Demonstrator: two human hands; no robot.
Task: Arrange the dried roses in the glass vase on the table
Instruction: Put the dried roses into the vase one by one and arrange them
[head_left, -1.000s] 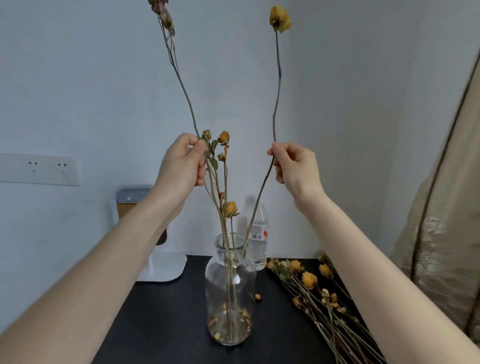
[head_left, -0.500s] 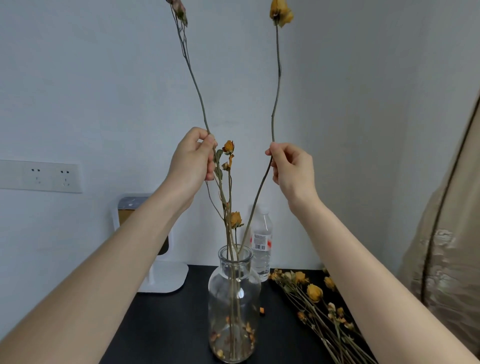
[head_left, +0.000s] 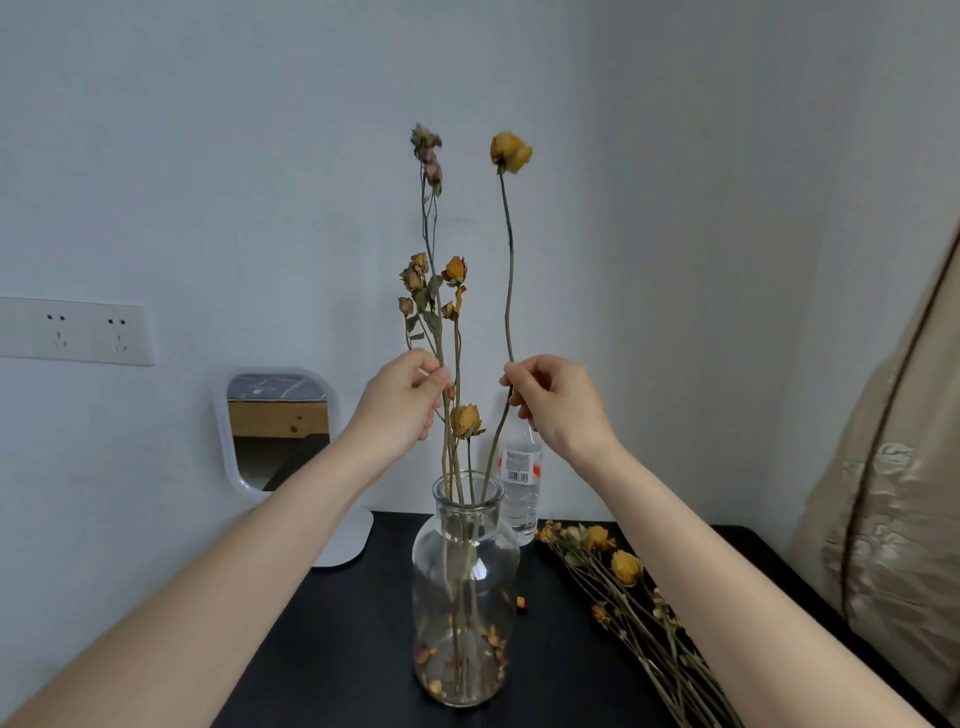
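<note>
I found several dried roses (head_left: 466, 420) standing in the glass vase (head_left: 466, 571) on the table (head_left: 337, 623). My left hand (head_left: 402, 402) pinched a branched stem (head_left: 439, 332), and my right hand (head_left: 558, 405) pinched the tall yellow rose (head_left: 510, 151). A bundle (head_left: 626, 569) lay beside the vase, unplaced.

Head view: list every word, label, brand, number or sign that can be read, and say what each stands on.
No text can be read in this view.
On the clear plastic water bottle: a white label with a barcode and a red patch; its print is too small to read.
On the white wall socket plate: no lettering shows.
On the clear glass vase: no print shows.
</note>
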